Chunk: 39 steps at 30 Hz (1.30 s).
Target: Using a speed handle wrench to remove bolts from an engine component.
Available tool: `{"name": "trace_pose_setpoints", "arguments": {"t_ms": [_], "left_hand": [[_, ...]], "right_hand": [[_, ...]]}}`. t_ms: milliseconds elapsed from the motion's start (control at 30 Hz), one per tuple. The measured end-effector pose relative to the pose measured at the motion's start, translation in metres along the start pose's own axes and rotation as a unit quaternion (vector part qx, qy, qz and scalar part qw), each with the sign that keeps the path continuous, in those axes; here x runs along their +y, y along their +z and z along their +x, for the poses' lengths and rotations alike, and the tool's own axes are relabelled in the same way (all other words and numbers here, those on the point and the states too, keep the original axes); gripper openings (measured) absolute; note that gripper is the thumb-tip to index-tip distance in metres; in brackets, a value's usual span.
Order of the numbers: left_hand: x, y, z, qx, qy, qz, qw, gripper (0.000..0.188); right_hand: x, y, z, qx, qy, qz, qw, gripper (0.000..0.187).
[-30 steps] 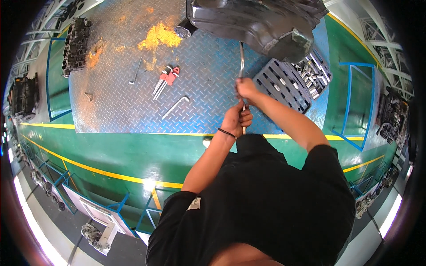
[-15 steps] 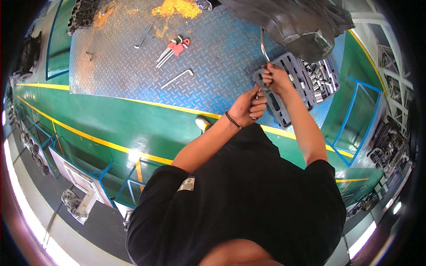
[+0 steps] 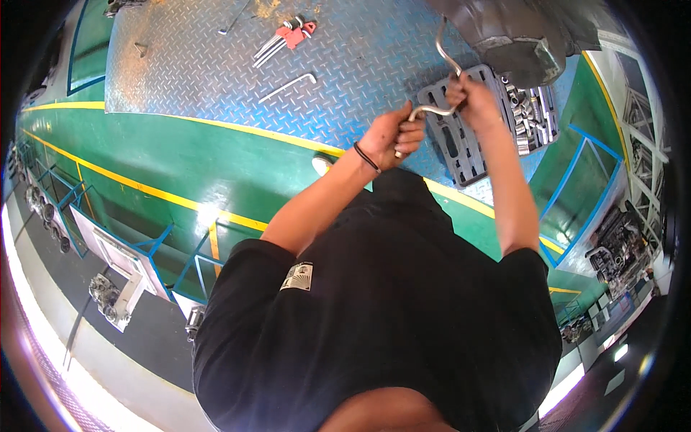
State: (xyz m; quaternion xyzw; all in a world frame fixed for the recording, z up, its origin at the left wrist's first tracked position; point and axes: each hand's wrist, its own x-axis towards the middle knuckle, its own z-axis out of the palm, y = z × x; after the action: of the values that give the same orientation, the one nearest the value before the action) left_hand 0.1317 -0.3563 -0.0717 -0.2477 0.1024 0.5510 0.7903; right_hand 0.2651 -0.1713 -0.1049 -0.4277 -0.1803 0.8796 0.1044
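Both of my hands hold a speed wrench [image 3: 435,110], a shiny metal rod bent like a crank. My left hand [image 3: 392,135] is closed round its near end, and a tip shows below the fingers. Further right, my right hand [image 3: 473,103] wraps the rod's middle. The far end rises toward the dark, bulky metal part [image 3: 507,43] at the upper right; whether it touches that part I cannot tell. Under and beside my right hand lies an open grey tool case [image 3: 461,171], with several silver sockets [image 3: 524,115] in its right half.
On the blue tread-plate surface [image 3: 209,86] lie a red-holder hex key set [image 3: 291,34], a loose L-shaped wrench [image 3: 289,86] and a small metal piece [image 3: 140,49]. Orange-brown stains mark the plate. A yellow line [image 3: 237,131] edges it beside green floor. Blue frames [image 3: 581,194] stand at the right.
The view has shifted. My hands have moved apart; the left is lower and further left on the speed wrench. More of its bent middle now shows between them.
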Motion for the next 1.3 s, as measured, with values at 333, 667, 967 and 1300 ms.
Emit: {"name": "trace_pose_setpoints", "arguments": {"t_ms": [333,667,967,1300], "left_hand": [[-0.004,-0.002,0.005,0.009,0.06,0.059,0.996,0.027],[-0.028,-0.004,0.028,0.019,0.021,-0.01,1.0,0.031],[0.016,-0.006,-0.002,-0.046,-0.004,-0.052,0.998,0.027],[-0.026,-0.003,0.016,-0.025,-0.003,-0.055,0.998,0.028]], "right_hand": [[-0.031,0.098,0.042,-0.187,0.144,0.016,0.972,0.014],[0.059,0.048,0.051,0.189,0.005,-0.361,0.913,0.024],[-0.046,0.041,0.004,-0.083,0.074,0.006,0.994,0.011],[0.023,0.065,0.083,-0.096,0.011,-0.177,0.979,0.027]]}}
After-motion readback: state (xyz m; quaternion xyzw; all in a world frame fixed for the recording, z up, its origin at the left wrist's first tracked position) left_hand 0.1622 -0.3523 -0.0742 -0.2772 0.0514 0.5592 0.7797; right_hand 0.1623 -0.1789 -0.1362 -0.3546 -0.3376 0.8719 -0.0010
